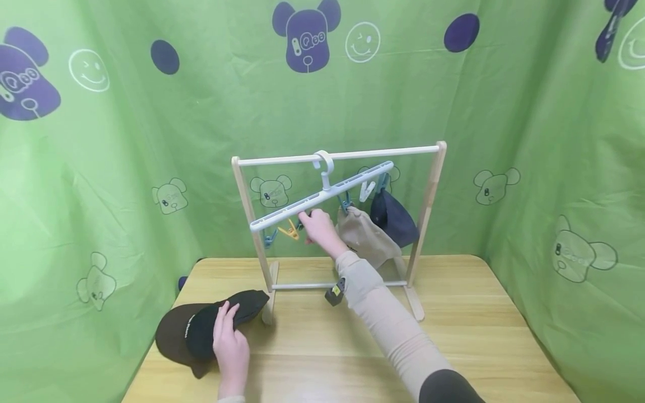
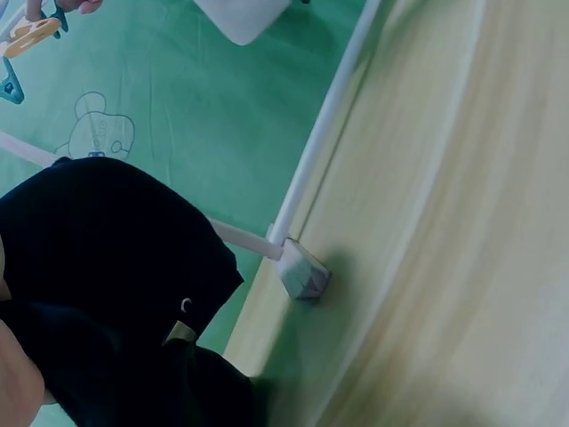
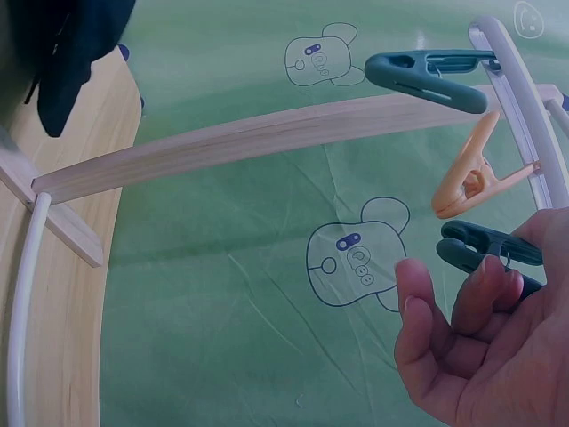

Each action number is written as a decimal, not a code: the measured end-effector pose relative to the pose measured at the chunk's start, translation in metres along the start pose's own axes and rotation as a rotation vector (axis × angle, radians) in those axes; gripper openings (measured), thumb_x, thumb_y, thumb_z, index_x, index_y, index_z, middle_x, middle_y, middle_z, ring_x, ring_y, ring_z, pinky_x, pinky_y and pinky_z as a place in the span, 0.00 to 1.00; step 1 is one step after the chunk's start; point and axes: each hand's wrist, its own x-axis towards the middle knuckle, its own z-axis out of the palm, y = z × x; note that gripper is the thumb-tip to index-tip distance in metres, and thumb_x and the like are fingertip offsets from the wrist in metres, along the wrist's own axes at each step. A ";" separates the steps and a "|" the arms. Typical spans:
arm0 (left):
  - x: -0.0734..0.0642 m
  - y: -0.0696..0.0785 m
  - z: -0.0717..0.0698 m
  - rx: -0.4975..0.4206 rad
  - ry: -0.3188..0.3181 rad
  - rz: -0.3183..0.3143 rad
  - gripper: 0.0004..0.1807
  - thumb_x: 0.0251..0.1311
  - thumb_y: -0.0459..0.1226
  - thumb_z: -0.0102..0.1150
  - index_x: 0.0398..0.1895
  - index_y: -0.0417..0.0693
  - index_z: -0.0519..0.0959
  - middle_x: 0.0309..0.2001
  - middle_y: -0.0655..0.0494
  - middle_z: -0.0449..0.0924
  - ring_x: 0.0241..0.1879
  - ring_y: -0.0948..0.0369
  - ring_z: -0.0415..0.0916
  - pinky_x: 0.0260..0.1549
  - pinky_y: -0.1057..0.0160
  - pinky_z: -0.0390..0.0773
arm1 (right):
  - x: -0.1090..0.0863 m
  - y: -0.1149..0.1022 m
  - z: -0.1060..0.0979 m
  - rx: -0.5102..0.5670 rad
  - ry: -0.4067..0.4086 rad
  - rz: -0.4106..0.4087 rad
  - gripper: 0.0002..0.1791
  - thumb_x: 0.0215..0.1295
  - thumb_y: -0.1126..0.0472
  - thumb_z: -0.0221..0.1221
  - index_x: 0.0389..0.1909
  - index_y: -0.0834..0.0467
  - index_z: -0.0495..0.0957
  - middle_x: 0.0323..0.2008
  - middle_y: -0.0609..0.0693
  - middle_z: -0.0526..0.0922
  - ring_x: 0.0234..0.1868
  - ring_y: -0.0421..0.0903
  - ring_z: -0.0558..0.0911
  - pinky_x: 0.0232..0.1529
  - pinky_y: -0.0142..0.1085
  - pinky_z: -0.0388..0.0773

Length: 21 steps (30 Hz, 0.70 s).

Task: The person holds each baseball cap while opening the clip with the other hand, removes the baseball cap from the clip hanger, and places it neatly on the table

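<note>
Dark teal in colour, a small clip [image 3: 484, 240] was pinched between the thumb and fingers of the right hand [image 1: 321, 228], near the centre of the head view. Toward the lower left, the left hand [image 1: 232, 344] gripped a black and brown cap [image 1: 201, 336], its fingers laid over the black part; whether the cap touched the table could not be told. Just above the right hand, a pale hanger [image 1: 326, 195] tilted, its left end lower. Left of that hand hung an orange-yellow clip [image 1: 289, 230] and, beyond it, a blue-green clip [image 1: 269, 239]. To the right, a beige cloth item [image 1: 368, 238] and a navy one [image 1: 393, 218] hung from clips, with a white clip [image 1: 367, 191] between them. The hanger hooked over the white top bar of a wooden rack [image 1: 380, 153], standing on a wood-grain table [image 1: 463, 313] before a green patterned curtain [image 1: 403, 101].
</note>
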 end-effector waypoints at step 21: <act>-0.005 -0.006 -0.009 0.180 -0.545 -0.083 0.31 0.41 0.18 0.50 0.56 0.37 0.77 0.69 0.34 0.64 0.68 0.31 0.57 0.64 0.32 0.61 | 0.000 -0.001 -0.001 0.013 0.003 0.008 0.27 0.70 0.42 0.46 0.41 0.64 0.76 0.29 0.58 0.80 0.14 0.44 0.79 0.19 0.31 0.74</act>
